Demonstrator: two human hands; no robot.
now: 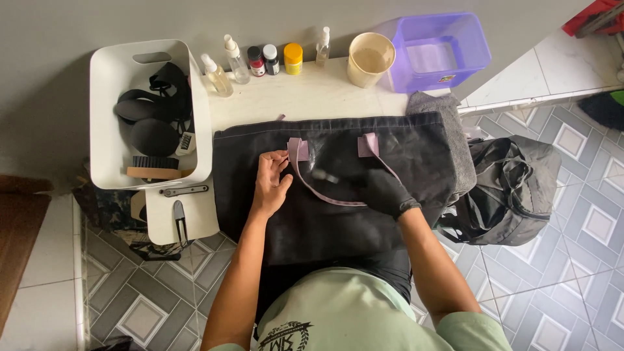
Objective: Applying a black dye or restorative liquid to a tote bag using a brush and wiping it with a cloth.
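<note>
My pale green shirt [351, 312] fills the bottom middle of the frame, and from it both my forearms run up onto the black tote bag [325, 214] spread flat across the centre. My left hand [270, 182] is bare and rests on the bag's left half, its fingertips [281, 159] curled in and pinching the near end of the lilac strap [298, 151] where it is sewn to the cloth. My right hand [385, 192] wears a black glove and is closed around something blurred that points left over the strap's loop (a small brush, perhaps; I cannot tell). The strap sags in a curve between my two hands, its other end stitched at the upper right of the bag. The bag's top edge lies just below a row of small bottles [260, 62] along the wall at upper centre, with a beige cup [370, 60] and a purple tub [439, 49] to their right. A white bin [104, 117] of brushes sits hard against the bag's left edge; a grey towel [455, 143] and a dark grey bag [513, 188] crowd the right. Open tiled floor [572, 260] lies at lower right and lower left.
</note>
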